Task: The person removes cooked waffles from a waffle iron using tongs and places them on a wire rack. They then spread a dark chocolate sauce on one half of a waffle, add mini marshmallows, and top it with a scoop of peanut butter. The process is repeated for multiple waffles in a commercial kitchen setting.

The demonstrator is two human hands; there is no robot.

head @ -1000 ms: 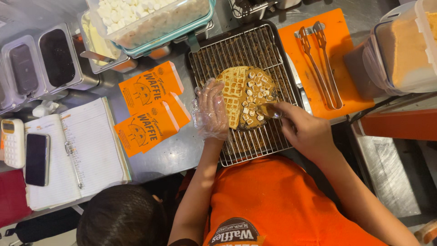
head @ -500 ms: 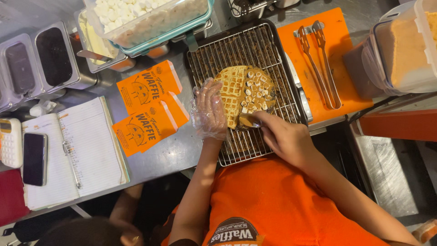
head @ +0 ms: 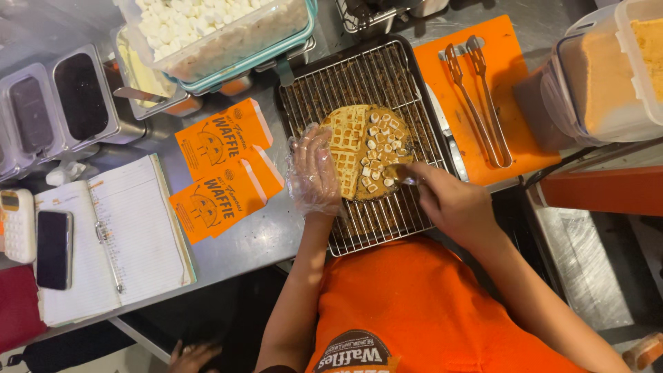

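A round golden waffle lies on a wire rack over a dark tray. Brown spread and small white marshmallow pieces cover its right half. My left hand, in a clear plastic glove, rests on the waffle's left edge with fingers spread. My right hand is bare and grips a small metal utensil whose tip touches the waffle's lower right side.
Two orange paper waffle sleeves lie left of the rack. Metal tongs rest on an orange board. A tub of marshmallows, sauce bins, an open notebook, a phone and lidded tubs surround it. Another person's hand shows below.
My right hand moved slightly along the waffle's lower right edge with the utensil. The person below the counter moved out of view; only a hand remains. My left hand stayed put.
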